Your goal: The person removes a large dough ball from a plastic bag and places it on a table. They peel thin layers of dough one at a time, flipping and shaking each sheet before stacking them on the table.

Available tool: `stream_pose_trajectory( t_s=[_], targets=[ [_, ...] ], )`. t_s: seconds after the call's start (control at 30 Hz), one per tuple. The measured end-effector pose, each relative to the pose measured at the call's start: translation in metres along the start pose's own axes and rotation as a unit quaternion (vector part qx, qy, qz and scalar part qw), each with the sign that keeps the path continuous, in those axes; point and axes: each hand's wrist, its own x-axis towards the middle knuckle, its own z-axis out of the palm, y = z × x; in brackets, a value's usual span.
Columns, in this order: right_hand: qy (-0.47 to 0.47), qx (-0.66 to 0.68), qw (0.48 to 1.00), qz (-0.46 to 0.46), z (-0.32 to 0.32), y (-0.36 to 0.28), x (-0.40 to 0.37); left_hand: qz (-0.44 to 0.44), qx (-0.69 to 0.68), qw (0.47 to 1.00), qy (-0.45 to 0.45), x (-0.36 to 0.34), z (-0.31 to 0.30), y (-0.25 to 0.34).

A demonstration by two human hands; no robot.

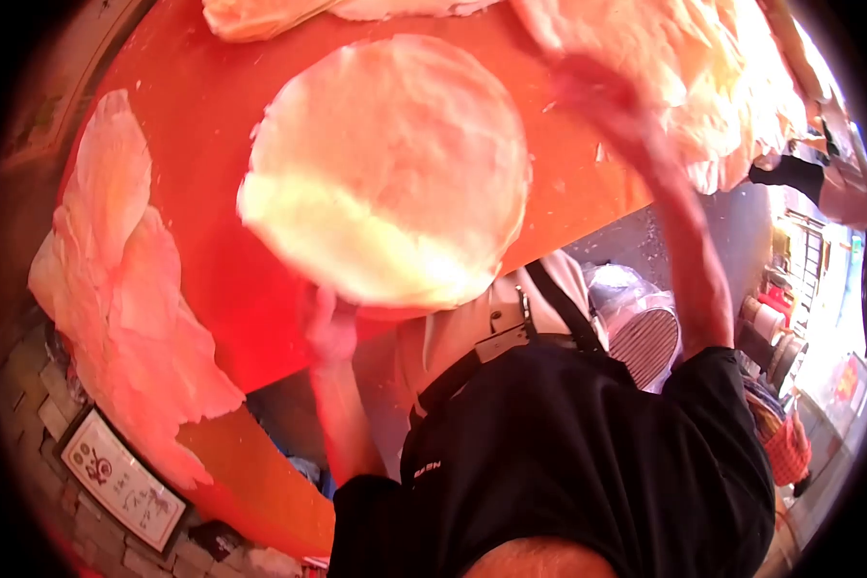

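A large, round, pale sheet (395, 173), thin like a flatbread or dough skin, lies on the red-orange table, its near edge by my waist. My left hand (329, 328) is closed at that near edge, its thumb against the rim and its other fingers mostly hidden. Up at the right, my right hand (592, 91) is smeared by motion, beside a heap of crumpled thin sheets (713, 87). Whether its fingers hold any of the heap I cannot make out.
More thin sheets (125, 289) hang over the left part of the table (202, 125), and others (270, 14) lie at its far edge. A framed sign with writing (123, 480) stands at lower left. A ribbed round stool top (645, 349) is beside me.
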Motion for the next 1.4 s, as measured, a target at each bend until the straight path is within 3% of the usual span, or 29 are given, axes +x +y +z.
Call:
stream_pose_trajectory(
  t_s=[0.03, 0.07, 0.1, 0.17, 0.27, 0.43, 0.53, 0.57, 0.7, 0.8, 0.83, 0.97, 1.0, 1.07, 1.13, 1.17, 1.2, 1.3, 1.4],
  targets=[
    [-0.137, -0.078, 0.986, 0.061, 0.055, -0.020, -0.013, 0.013, 0.060, 0.998, -0.014, 0.006, 0.003, 0.000],
    [-0.235, -0.065, 0.966, 0.083, 0.094, -0.043, -0.028, 0.026, 0.120, 0.992, -0.030, 0.012, 0.006, 0.000],
    [-0.267, -0.102, 0.958, 0.026, 0.126, -0.040, -0.038, 0.024, 0.144, 0.988, -0.048, 0.017, 0.019, 0.003],
    [-0.272, -0.050, 0.961, -0.016, 0.158, -0.025, -0.049, 0.021, 0.160, 0.985, -0.061, 0.021, 0.033, 0.007],
    [-0.329, 0.009, 0.939, 0.103, 0.156, -0.023, -0.045, 0.063, 0.179, 0.982, -0.017, 0.021, 0.028, 0.001],
    [-0.295, -0.010, 0.955, 0.029, 0.175, -0.015, -0.052, 0.015, 0.133, 0.991, 0.019, 0.011, 0.027, 0.007],
    [-0.238, 0.007, 0.970, 0.049, 0.184, -0.035, -0.058, 0.019, 0.152, 0.988, -0.025, 0.012, 0.023, 0.010],
    [-0.232, -0.008, 0.973, 0.002, 0.190, -0.030, -0.058, 0.005, 0.123, 0.991, -0.044, 0.014, 0.020, 0.008],
    [-0.248, 0.005, 0.969, 0.014, 0.180, -0.025, -0.049, 0.021, 0.116, 0.992, -0.033, 0.013, 0.024, 0.005],
    [-0.171, 0.036, 0.983, 0.052, 0.179, -0.014, -0.044, 0.016, 0.128, 0.992, 0.007, 0.012, 0.025, 0.004],
    [-0.080, 0.024, 0.996, 0.006, 0.187, -0.014, -0.045, 0.015, 0.147, 0.989, 0.032, 0.010, 0.021, 0.003],
    [-0.070, -0.212, 0.960, -0.167, 0.215, -0.006, -0.053, 0.058, 0.247, 0.960, 0.119, 0.004, 0.002, -0.009],
    [-0.138, -0.228, 0.955, -0.128, 0.211, -0.018, -0.053, 0.048, 0.262, 0.953, 0.146, 0.005, -0.005, -0.012],
    [-0.160, -0.206, 0.956, -0.139, 0.196, -0.007, -0.037, 0.015, 0.109, 0.975, 0.191, 0.008, -0.005, -0.015],
    [-0.079, -0.044, 0.996, -0.017, 0.151, -0.027, -0.021, -0.009, 0.090, 0.978, 0.186, 0.007, -0.037, -0.021],
    [-0.109, 0.077, 0.989, 0.060, 0.120, -0.017, -0.004, -0.016, 0.084, 0.979, 0.187, 0.009, -0.053, -0.025],
    [-0.114, 0.143, 0.982, 0.053, 0.084, -0.009, 0.009, -0.033, 0.082, 0.981, 0.172, 0.010, -0.063, -0.028],
    [0.128, 0.039, 0.991, 0.014, -0.028, 0.020, 0.021, -0.062, 0.080, 0.983, 0.151, 0.004, -0.077, -0.030],
    [0.182, -0.052, 0.975, 0.116, -0.145, 0.012, 0.011, -0.061, 0.082, 0.983, 0.153, 0.001, -0.056, -0.024]
  ],
)
